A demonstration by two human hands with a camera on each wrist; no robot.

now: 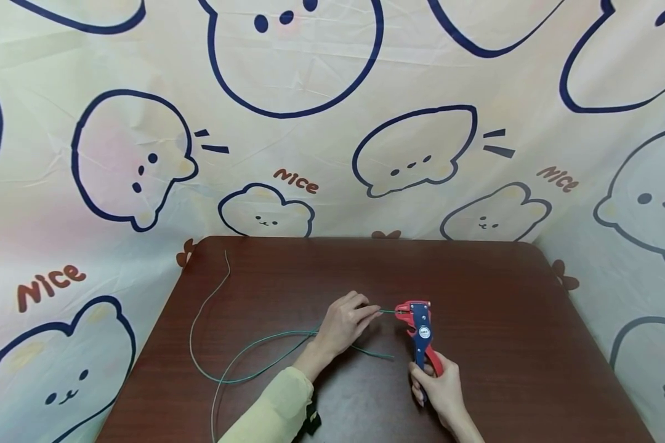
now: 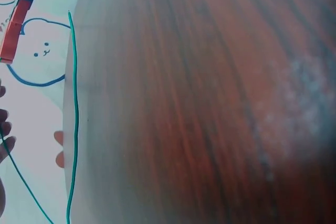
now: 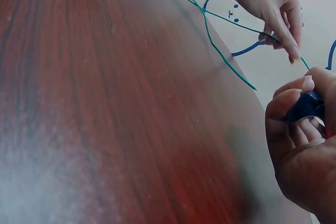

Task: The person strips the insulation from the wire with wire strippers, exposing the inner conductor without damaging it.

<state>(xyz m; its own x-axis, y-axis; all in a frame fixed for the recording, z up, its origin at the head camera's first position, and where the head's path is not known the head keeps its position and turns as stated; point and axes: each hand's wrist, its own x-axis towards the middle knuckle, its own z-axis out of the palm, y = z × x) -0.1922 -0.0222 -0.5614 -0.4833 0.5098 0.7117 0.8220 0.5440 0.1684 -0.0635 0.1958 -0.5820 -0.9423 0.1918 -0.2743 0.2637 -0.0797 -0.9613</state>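
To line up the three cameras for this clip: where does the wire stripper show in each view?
Head: the red and blue wire stripper stands right of centre on the table, its handles gripped by the right hand.
Left wrist: only its red and blue edge shows, top left corner.
Right wrist: just a blue handle part between the curled fingers, at right.
Shared landmark: the green wire.

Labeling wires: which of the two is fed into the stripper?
The green wire, pinched by the left hand; the pale wire lies untouched farther left.

"nice" on backdrop cloth [image 1: 321, 74]
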